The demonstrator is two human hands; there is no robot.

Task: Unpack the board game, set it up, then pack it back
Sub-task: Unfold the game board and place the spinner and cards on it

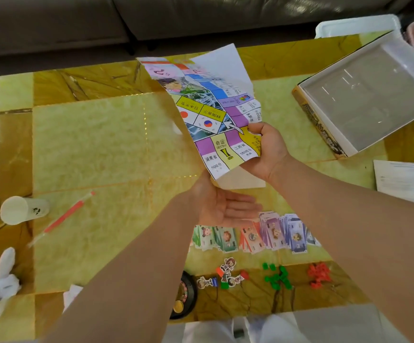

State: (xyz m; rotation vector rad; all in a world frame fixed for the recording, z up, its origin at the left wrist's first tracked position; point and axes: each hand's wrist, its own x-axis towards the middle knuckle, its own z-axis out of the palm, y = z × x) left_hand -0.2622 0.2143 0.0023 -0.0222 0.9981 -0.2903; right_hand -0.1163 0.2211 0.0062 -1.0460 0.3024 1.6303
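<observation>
Head view, right hand (266,147) gripping folded paper game board (216,112), left hand (225,206) flat-open below, seemingly untouching.

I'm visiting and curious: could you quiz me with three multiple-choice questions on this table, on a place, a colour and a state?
1. The open box lies: A at the table's far right; B on the sofa; C on the floor.
2. The small pieces right of the green pieces are: A blue; B red; C black.
3. The game board is: A flat; B boxed; C held in the right hand.
Answers: A, it rests at that edge; B, that pile is red; C, that hand grips it.
</observation>
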